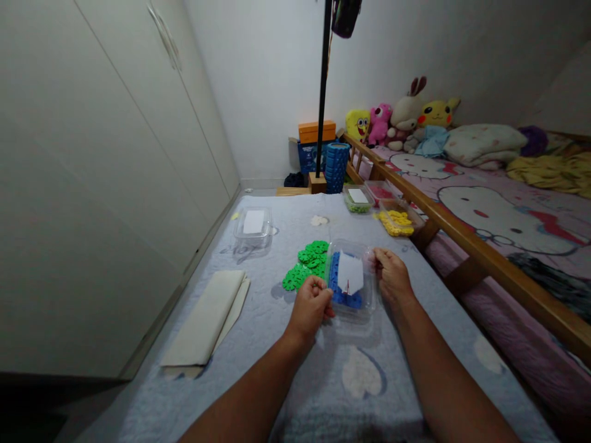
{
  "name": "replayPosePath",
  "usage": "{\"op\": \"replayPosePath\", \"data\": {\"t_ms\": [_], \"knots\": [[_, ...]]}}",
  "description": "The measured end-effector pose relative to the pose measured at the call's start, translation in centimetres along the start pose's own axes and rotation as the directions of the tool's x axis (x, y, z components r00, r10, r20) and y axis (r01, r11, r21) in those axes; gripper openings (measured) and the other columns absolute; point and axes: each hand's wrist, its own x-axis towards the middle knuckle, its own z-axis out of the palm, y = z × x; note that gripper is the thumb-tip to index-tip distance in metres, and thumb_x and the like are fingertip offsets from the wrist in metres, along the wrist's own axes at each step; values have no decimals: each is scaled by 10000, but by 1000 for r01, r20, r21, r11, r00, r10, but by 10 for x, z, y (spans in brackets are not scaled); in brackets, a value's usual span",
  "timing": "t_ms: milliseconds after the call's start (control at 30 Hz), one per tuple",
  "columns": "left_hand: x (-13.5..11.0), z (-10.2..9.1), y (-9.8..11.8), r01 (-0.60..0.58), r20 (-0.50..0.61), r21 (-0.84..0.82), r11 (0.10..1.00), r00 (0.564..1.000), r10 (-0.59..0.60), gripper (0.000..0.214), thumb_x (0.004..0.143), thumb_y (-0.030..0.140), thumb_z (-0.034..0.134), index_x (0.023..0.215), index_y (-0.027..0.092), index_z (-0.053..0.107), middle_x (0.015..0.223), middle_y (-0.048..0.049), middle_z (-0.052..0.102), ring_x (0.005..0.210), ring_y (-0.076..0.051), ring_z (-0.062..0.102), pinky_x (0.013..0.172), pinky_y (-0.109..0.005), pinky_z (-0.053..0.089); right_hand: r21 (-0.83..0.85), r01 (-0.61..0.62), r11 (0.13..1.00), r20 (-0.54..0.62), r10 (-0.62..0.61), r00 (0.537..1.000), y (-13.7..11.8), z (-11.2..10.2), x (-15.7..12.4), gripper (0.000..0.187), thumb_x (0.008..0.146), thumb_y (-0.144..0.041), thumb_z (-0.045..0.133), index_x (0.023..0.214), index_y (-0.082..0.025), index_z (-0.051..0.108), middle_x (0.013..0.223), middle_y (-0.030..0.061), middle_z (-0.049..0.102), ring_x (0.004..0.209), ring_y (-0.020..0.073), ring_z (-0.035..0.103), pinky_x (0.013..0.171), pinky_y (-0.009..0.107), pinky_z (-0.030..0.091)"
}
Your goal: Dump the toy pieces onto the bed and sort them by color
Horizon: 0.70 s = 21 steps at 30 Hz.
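Between my hands is a clear plastic box (368, 292) holding blue flower-shaped plastic discs (353, 300). A white piece of paper (349, 274) with a small red mark lies over the discs, at the lid. My left hand (311, 303) is closed, pinching the box's left edge near the front corner. On the opposite side, my right hand (392, 275) grips the right edge between thumb and fingers. Just behind and left of the box lies a loose pile of green flower-shaped discs (305, 264), partly hidden by the box and my left hand.
A clear box with white paper (253, 221) stands at the back left. Folded cream card (207, 317) lies at the left. Boxes of yellow discs (396, 223), light green pieces (358, 206) and red pieces (381, 192) stand back right, beside a wooden bed rail (443, 224).
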Motion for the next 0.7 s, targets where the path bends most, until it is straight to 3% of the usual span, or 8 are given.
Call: {"op": "replayPosePath", "data": {"t_ms": [133, 367, 500, 600, 700], "knots": [[4, -7, 4, -34, -27, 8, 999, 999, 34, 260, 670, 355, 652, 806, 223, 475, 488, 99, 491, 373, -88, 472, 382, -174, 325, 111, -132, 985, 93, 122, 988, -10, -2, -3, 337, 603, -448, 824, 721, -212, 614, 594, -37, 562, 500, 103, 473, 440, 223, 375], [2, -36, 23, -141, -67, 100, 985, 987, 148, 312, 675, 384, 722, 838, 211, 519, 524, 110, 481, 389, -74, 472, 405, -182, 395, -38, -212, 976, 311, 213, 926, -35, 14, -9, 353, 577, -420, 868, 696, -195, 624, 609, -22, 588, 526, 103, 510, 488, 235, 436], [-8, -49, 19, -155, -25, 169, 973, 987, 161, 376, 674, 419, 774, 852, 213, 515, 515, 115, 472, 392, -83, 487, 402, -187, 418, -76, -144, 987, 247, 159, 956, -35, 32, -14, 364, 522, -400, 876, 721, -188, 659, 632, -27, 606, 571, 111, 532, 503, 232, 424], [-15, -52, 9, -139, -33, 186, 973, 988, 148, 361, 693, 408, 761, 850, 222, 495, 518, 121, 455, 387, -84, 482, 392, -191, 428, -86, -31, 996, 195, 47, 980, -29, 44, -19, 337, 542, -400, 849, 735, -194, 666, 632, -31, 609, 567, 114, 523, 501, 236, 409], [-17, -53, 3, -128, -41, 163, 978, 990, 137, 339, 718, 397, 736, 846, 228, 472, 517, 124, 452, 386, -80, 476, 393, -184, 420, -32, -15, 999, 195, 21, 981, -24, 50, -22, 319, 579, -418, 833, 743, -196, 673, 617, -36, 596, 543, 108, 496, 505, 242, 409]]}}
